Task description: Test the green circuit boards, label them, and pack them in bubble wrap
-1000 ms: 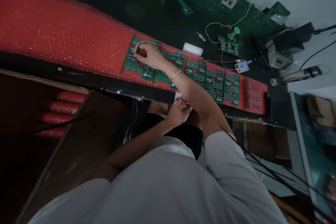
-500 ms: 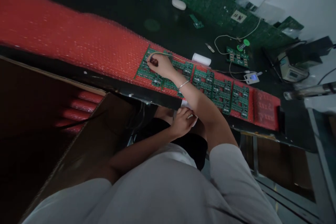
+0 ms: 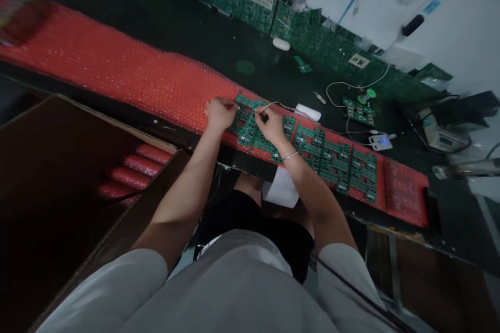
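Observation:
My left hand (image 3: 220, 113) is over the left end of a row of green circuit boards (image 3: 336, 158). Its fingers are pinched, with a tiny white speck at the tips, too small to name. My right hand (image 3: 271, 125), with a bracelet at the wrist, is closed above the same end of the row. From its fingers a thin beige cable (image 3: 287, 109) runs right toward a small white device (image 3: 379, 141) with a lit screen; the cable's tip is hidden. A white paper strip with small labels (image 3: 282, 190) hangs over my lap below the table edge.
Red bubble wrap (image 3: 148, 70) lies under the boards along the dark table. A white roll (image 3: 308, 113), a solder spool (image 3: 367, 95) and another board (image 3: 357, 110) are behind the row. An open cardboard box (image 3: 78, 130) with red rolls (image 3: 150, 153) stands at left.
My left hand has risen from the paper strip at my lap to the leftmost boards. My right hand stays at the boards with the cable, now slightly right of the left hand. The view has shifted.

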Motion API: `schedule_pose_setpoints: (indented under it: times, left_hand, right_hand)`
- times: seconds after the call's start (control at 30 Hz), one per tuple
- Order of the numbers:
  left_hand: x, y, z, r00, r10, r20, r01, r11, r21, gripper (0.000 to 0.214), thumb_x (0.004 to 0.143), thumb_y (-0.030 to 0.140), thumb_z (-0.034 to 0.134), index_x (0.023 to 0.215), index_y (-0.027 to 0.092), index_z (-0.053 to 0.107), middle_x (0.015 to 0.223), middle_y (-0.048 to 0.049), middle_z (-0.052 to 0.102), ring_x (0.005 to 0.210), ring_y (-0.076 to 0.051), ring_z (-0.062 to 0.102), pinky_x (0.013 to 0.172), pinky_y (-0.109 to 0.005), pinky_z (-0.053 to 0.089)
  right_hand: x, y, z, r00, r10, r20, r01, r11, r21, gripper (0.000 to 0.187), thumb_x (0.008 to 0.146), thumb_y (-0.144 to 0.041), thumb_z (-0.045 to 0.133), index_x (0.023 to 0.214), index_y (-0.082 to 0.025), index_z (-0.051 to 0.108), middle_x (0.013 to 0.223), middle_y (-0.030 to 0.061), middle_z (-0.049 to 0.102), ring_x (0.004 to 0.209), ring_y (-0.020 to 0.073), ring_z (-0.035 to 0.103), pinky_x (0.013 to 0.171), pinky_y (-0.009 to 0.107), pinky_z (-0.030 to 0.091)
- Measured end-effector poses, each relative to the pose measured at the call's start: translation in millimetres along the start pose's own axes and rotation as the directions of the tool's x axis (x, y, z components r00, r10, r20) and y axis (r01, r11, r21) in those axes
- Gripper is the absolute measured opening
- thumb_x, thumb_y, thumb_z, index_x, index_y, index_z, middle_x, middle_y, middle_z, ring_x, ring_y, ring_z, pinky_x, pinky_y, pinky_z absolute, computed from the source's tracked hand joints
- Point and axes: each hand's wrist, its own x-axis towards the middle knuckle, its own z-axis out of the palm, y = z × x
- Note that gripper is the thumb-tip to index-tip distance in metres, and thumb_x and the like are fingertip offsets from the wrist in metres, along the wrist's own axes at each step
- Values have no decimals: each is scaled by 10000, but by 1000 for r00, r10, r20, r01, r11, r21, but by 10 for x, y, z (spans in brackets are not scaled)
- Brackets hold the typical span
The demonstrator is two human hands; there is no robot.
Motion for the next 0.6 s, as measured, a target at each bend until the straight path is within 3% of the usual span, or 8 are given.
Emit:
schedule_pose_setpoints:
  times: [0.17, 0.37, 0.5, 0.6]
  left_hand:
    - [-66, 15, 205, 994, -53, -92, 63, 992, 107, 161, 819, 299, 652, 871, 182, 751, 1215, -201, 672, 1270, -453, 504, 1084, -711, 382]
    - [-41, -29, 294, 978, -9, -208, 34, 992, 118, 157, 792, 308, 632, 805, 193, 739, 1096, -200, 701, 1171, -437, 530, 1022, -695, 422]
    - [-3, 58, 220, 989, -18, -144, 40, 988, 152, 172, 786, 322, 642, 804, 180, 737, 1092, -222, 704, 1182, -449, 530, 1013, -678, 421]
    - [3, 199, 64, 997, -72, 15, 65, 963, 262, 236, 827, 321, 617, 944, 171, 757, 1177, -205, 709, 1230, -434, 541, 1050, -639, 408]
  right_hand:
    - [-11, 26, 43, 1000, -2, -17, 2, 1000, -13, 68, 919, -244, 603, 933, -215, 664, 959, 48, 738, 890, 208, 669, 894, 351, 535]
    - [-12, -6, 28, 1000, 15, -15, -15, 1000, 12, 54, 907, -239, 620, 916, -214, 668, 968, 59, 744, 908, 216, 677, 910, 357, 535]
    - [-17, -13, 23, 1000, 16, -17, -16, 1000, 11, 58, 906, -231, 620, 918, -209, 672, 977, 63, 751, 921, 215, 678, 927, 363, 536]
    - [-8, -6, 26, 1000, 18, -25, -18, 1000, 6, 61, 903, -225, 621, 925, -207, 674, 975, 54, 756, 926, 204, 682, 937, 353, 538]
